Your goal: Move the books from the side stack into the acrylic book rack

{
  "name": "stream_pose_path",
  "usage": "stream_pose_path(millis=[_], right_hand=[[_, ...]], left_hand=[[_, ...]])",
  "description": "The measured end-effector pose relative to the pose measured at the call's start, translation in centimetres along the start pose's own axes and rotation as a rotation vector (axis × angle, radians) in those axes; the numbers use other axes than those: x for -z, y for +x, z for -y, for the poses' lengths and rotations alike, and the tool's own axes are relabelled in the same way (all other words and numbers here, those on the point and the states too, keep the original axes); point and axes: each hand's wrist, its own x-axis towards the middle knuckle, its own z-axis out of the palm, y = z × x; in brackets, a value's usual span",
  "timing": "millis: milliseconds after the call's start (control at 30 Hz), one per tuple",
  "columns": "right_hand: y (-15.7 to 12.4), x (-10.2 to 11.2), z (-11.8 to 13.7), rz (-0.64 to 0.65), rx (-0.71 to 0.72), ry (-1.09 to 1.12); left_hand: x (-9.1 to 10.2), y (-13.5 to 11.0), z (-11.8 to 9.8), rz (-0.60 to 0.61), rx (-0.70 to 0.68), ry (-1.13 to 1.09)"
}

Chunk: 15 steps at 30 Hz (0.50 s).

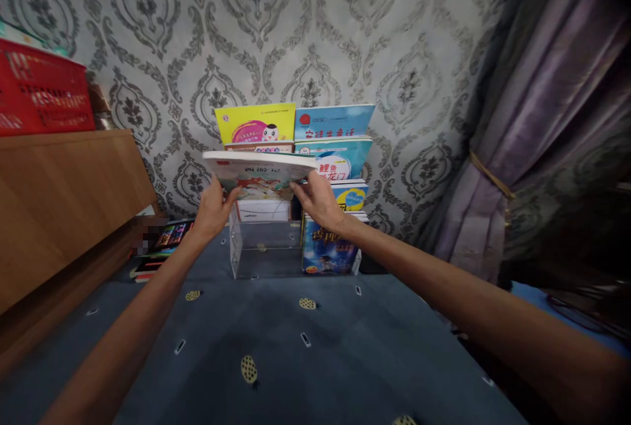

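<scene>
Between my two hands a picture book (pixel 263 172) with a pale cover is held up, tilted, in front of a clear tiered book rack (pixel 261 257). My left hand (pixel 215 207) grips its left end, thumb on the cover. On its right end my right hand (pixel 320 198) is closed the same way. Behind it stand a yellow book (pixel 256 119) and a blue book (pixel 335 121) on the top tier. Lower on the right are a teal book (pixel 357 149), a yellow-and-blue book (pixel 352 196) and a dark blue book (pixel 328 251). The rack's front left tier shows no book.
A dark blue cloth (pixel 276 326) with pineapple prints lies under the rack. At left are a wooden cabinet (pixel 73 195), a red basket (pixel 44 90) on it, and a pile of books (pixel 160 247). A purple curtain (pixel 517 116) hangs at right, before patterned wallpaper (pixel 315 24).
</scene>
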Motion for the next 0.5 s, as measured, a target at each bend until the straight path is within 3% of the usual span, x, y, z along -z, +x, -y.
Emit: stream_pose_path(millis=[500], right_hand=[[2.9, 0.5, -1.1, 0.171, 0.016, -0.111]], left_hand=[[-0.3, 0.2, 0.7, 0.077, 0.068, -0.067]])
